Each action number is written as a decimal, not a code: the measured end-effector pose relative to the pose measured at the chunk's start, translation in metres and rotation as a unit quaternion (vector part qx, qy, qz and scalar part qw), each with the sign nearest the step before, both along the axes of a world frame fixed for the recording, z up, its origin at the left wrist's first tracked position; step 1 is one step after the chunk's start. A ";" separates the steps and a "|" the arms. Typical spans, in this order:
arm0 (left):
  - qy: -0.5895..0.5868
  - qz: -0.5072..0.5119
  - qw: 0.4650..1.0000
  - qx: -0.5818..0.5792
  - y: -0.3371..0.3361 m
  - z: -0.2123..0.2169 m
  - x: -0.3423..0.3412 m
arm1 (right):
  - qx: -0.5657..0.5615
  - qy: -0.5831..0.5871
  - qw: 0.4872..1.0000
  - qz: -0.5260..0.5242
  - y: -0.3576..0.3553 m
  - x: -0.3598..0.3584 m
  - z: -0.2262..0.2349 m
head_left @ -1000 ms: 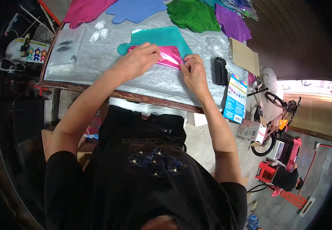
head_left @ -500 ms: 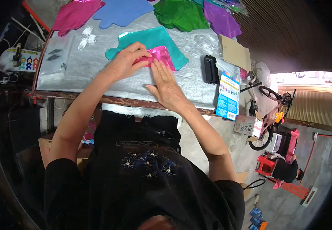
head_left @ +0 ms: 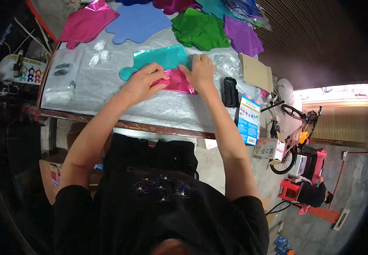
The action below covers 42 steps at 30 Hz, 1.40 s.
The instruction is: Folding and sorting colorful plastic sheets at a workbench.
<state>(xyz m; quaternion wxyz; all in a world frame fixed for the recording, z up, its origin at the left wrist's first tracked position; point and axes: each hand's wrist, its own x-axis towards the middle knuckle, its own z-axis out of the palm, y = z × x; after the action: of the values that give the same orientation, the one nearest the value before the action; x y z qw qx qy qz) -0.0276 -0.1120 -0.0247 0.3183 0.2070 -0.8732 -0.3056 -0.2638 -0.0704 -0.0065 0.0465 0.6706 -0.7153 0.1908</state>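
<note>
Both hands (head_left: 143, 83) (head_left: 201, 72) now flat on the pink foil balloon (head_left: 177, 81).

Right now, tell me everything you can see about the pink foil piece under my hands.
The pink foil piece is shiny, metallic magenta, thin and flat like an uninflated foil balloon, with creases catching the light. It lies on the silver-covered table, overlapping the lower edge of a teal foil piece. The left hand presses on its left part, fingers spread; the right hand rests flat on its upper right edge. Only the strip between and below the hands shows, so its full outline cannot be told.
</note>
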 end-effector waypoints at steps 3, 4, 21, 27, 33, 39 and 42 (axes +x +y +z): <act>-0.003 0.008 1.000 0.001 -0.001 0.002 0.000 | 0.009 -0.027 0.997 -0.071 -0.026 0.010 -0.002; -0.006 0.007 1.000 0.007 -0.002 0.003 0.000 | 0.008 -0.025 0.997 -0.067 -0.033 0.010 -0.002; -0.014 -0.084 0.996 -0.020 -0.022 0.009 0.009 | 0.078 -0.453 0.887 -0.043 -0.026 -0.020 0.026; -0.010 -0.056 0.998 -0.020 -0.018 0.011 0.011 | 0.070 -0.395 0.916 0.015 -0.015 -0.011 0.032; 0.021 0.000 0.999 -0.039 -0.010 0.005 0.010 | -0.065 -0.226 0.951 0.202 0.017 0.004 0.020; 0.021 0.063 0.998 -0.022 0.000 0.002 0.010 | -0.082 -0.138 0.962 0.223 0.044 0.013 0.000; 0.021 0.088 0.995 -0.039 -0.001 0.000 0.012 | -0.071 -0.105 0.964 0.234 0.049 0.018 0.005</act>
<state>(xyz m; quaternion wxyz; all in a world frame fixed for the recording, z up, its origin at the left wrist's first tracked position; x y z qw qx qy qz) -0.0156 -0.1132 -0.0247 0.3695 0.2640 -0.8561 -0.2467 -0.2457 -0.0212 -0.0018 -0.0278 0.7904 -0.5240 0.3161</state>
